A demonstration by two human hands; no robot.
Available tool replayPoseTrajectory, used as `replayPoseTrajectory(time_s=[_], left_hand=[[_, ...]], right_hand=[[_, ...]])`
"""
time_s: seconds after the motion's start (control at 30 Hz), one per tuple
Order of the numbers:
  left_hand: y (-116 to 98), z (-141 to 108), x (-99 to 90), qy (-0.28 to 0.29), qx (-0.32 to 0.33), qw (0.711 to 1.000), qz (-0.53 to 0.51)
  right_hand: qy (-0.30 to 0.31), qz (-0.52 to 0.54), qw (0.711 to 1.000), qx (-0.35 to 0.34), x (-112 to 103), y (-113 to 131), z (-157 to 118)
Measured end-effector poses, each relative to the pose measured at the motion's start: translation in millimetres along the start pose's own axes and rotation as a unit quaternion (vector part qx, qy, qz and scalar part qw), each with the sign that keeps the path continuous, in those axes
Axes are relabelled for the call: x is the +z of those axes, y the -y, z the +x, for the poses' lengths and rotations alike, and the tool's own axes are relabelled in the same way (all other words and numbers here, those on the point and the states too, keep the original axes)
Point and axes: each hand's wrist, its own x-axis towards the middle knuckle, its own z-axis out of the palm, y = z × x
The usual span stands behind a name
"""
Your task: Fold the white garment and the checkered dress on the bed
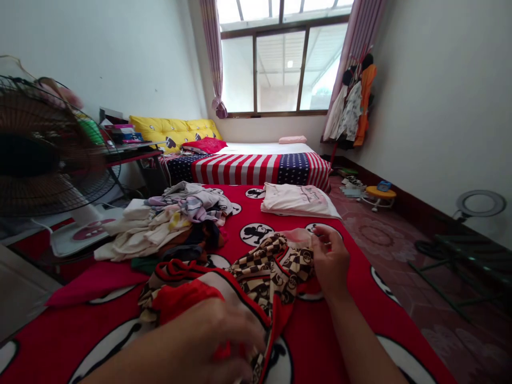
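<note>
- The right hand pinches the right edge of the checked garment, its fingers narrow.
- The left hand is blurred, fingers curved over the garment's near part; whether it grips, I cannot tell.
- The garment lies crumpled on the red bedspread.
- Left of it, a heap of clothes; beyond it, a folded white garment.
- Farther left, a fan; at the far end, a striped bed.

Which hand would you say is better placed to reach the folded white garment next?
Probably the right hand: it is nearer the folded white garment, while the left hand is over the checkered brown garment.
</note>
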Motion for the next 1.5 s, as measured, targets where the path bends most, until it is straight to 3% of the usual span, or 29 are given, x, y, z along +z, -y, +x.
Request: replayPoseTrajectory(time_s=[0.1,0.2,0.3,0.4,0.47,0.57,0.63,0.7,0.77,0.87,0.93,0.97,1.07,1.13,1.2,1.27,1.33,1.43,1.5], left_hand=[[33.4,25.9,2.3,-0.032,-0.019,0.999,0.03],[70.9,40.6,14.2,-0.062,-0.109,0.988,0.087],[86.2,42.8,28.1,-0.038,-0.147,0.985,0.087],[79.5,38.8,24.1,-0.062,-0.16,0.984,0.042],[71.9,33.1,8.3,-0.126,-0.197,0.971,-0.043],[65.7,18.4,-21.6,-0.228,-0.256,0.913,-0.222],[67.0,5.6,-34.5,-0.199,-0.283,0.896,-0.279],[72.9,-6.6,-37.7,-0.091,-0.295,0.924,-0.226],[83.0,-16.5,-34.8,-0.009,-0.293,0.952,-0.093],[101.2,-26.8,-33.0,-0.023,-0.306,0.948,0.09],[111.6,-31.6,-39.2,-0.102,-0.338,0.925,0.142],[115.8,-33.3,-44.3,-0.169,-0.35,0.91,0.14],[124.7,-34.4,-61.4,-0.421,-0.326,0.846,-0.015],[129.1,-30.4,-69.5,-0.518,-0.267,0.793,-0.178],[133.0,-23.2,-71.8,-0.542,-0.218,0.759,-0.288],[135.8,-15.4,-68.0,-0.508,-0.206,0.767,-0.333],[135.1,-10.0,-59.8,-0.458,-0.225,0.806,-0.299],[121.4,-10.1,-43.7,-0.398,-0.214,0.884,-0.118],[102.0,-14.2,-32.3,-0.307,-0.172,0.935,-0.041]], right_hand=[[0.178,-0.019,0.983,-0.051,3.7,20.9,-10.0],[0.329,-0.112,0.935,-0.064,5.8,30.2,-19.3],[0.381,-0.18,0.905,-0.049,6.5,28.8,-24.3],[0.389,-0.051,0.919,0.015,6.7,20.7,-20.5],[0.327,0.115,0.932,0.109,5.6,12.6,-12.1],[0.084,0.322,0.917,0.221,0.4,-7.1,6.5],[-0.068,0.386,0.888,0.243,-4.6,-26.9,18.4],[-0.151,0.381,0.876,0.255,-9.7,-50.2,26.3],[-0.196,0.342,0.881,0.262,-14.4,-72.1,29.7],[-0.265,0.302,0.879,0.257,-21.8,-92.3,30.1],[-0.315,0.282,0.871,0.249,-27.0,-95.2,30.9],[-0.341,0.275,0.866,0.242,-29.3,-94.1,31.9],[-0.391,0.281,0.847,0.225,-31.9,-84.7,35.9],[-0.374,0.3,0.849,0.225,-28.9,-76.6,37.4],[-0.285,0.318,0.876,0.223,-22.8,-69.0,36.0],[-0.159,0.318,0.909,0.217,-15.5,-62.7,31.8],[-0.073,0.265,0.94,0.204,-9.0,-57.5,26.1],[-0.037,0.148,0.978,0.144,-3.9,-51.0,18.8],[-0.019,0.129,0.985,0.117,-3.5,-47.3,16.5]])
